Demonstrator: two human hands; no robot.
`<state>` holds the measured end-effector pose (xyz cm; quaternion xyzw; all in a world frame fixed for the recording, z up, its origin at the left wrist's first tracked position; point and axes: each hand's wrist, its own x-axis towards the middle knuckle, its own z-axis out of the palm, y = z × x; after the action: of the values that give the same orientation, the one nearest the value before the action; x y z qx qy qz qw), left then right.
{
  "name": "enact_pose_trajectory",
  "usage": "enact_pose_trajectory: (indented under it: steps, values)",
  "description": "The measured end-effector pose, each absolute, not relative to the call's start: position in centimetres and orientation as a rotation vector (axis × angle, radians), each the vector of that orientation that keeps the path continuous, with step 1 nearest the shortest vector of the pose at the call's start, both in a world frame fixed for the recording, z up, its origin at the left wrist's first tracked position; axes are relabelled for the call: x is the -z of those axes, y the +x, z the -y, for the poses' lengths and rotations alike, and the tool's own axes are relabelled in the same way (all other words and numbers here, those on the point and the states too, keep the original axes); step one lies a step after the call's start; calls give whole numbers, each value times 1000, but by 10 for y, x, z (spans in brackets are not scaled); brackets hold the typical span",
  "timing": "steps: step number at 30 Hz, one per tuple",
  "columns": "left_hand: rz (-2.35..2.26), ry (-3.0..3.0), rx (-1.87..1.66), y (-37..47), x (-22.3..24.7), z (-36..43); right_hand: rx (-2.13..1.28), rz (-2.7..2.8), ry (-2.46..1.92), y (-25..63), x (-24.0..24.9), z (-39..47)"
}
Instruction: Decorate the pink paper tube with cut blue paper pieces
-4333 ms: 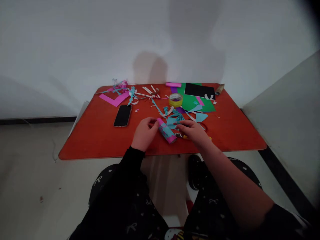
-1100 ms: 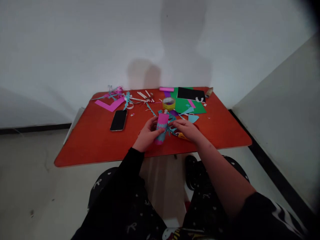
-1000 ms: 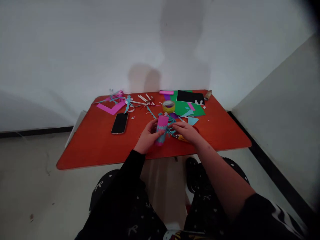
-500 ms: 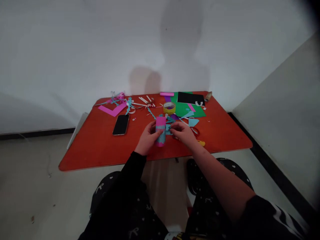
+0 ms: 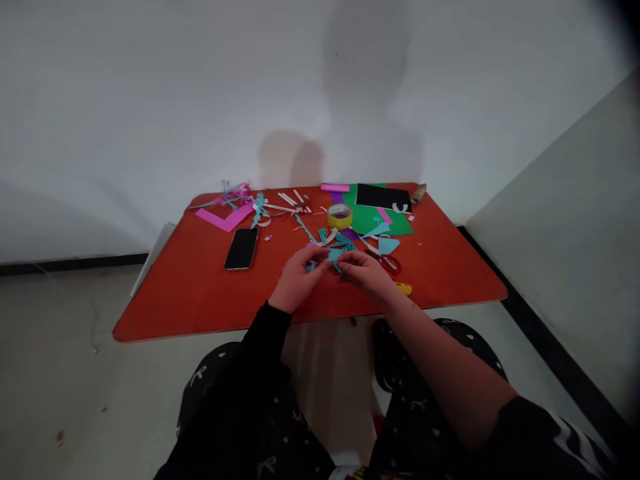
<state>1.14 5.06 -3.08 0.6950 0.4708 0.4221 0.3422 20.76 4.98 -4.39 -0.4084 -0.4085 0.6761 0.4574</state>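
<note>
My left hand (image 5: 299, 277) is closed around a pink and blue paper tube (image 5: 311, 266), which it mostly hides; a small blue patch shows between the fingers. My right hand (image 5: 367, 272) pinches a small piece of blue paper (image 5: 337, 267), and its fingertips nearly meet those of my left hand. Just beyond the fingers lies more light blue paper (image 5: 334, 254). Fringed teal strips (image 5: 345, 245) sit behind the hands. A pair of scissors (image 5: 393, 265) with reddish handles rests beside my right hand, and a yellow tool (image 5: 403, 289) is partly hidden by my right wrist.
On the red table (image 5: 190, 300) are a phone (image 5: 241, 249), a yellow tape roll (image 5: 339, 216) and a pink paper V (image 5: 225, 219). Green sheets (image 5: 385, 225), a black sheet (image 5: 383, 197) and a pink roll (image 5: 335, 188) lie toward the wall. Paper scraps (image 5: 235, 195) are strewn about.
The tube, upright before in my left hand, has been turned and is now mostly covered by the fingers. My hands have come closer together, meeting at the blue paper.
</note>
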Motion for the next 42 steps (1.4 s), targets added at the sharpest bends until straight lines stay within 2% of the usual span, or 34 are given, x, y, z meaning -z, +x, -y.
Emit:
enact_pose_trajectory:
  steps: [7,14,27,42]
  values:
    - [-1189,1733,-1026,15,29,-46,-1668,1072,-1013,209,45,-48]
    - [-1229,1660,-1055,14,28,-45,-1328,1413,-1129,209,48,-51]
    - [-1078,1412,-1081,22,32,-38,-1520,1225,-1060,207,48,-49]
    - [-1238,1674,-1087,14,22,-27,-1333,1455,-1147,210,49,-46]
